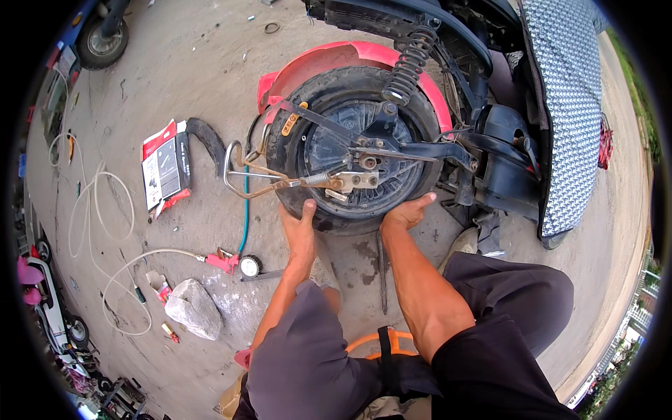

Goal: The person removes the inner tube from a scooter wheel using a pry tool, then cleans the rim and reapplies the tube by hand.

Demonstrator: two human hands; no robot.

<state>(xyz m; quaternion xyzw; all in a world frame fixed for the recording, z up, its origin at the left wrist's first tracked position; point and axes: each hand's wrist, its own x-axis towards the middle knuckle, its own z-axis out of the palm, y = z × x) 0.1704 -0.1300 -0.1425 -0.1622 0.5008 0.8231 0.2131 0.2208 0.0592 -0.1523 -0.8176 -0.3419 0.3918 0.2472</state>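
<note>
A scooter lies on its side, with its rear wheel facing me: a black tyre (280,157) around a dark hub (329,150). My left hand (297,227) grips the near left edge of the tyre, its thumb up against the sidewall and its fingers hidden behind the rubber. At the near right edge my right hand (408,212) holds the same tyre, thumb pointing out to the right and fingers out of sight. A red mudguard (350,52) curves over the far side of the wheel. Across the hub run a rusty stand (269,175) and a black coil spring (408,66).
Left of the wheel lie a red-and-white packet (166,168) and a black curved rubber piece (206,143). A red air inflator (222,260) with gauge and hose, a grey stone (192,308) and a screwdriver (140,294) are nearer. A metal bar (382,276) lies between my arms.
</note>
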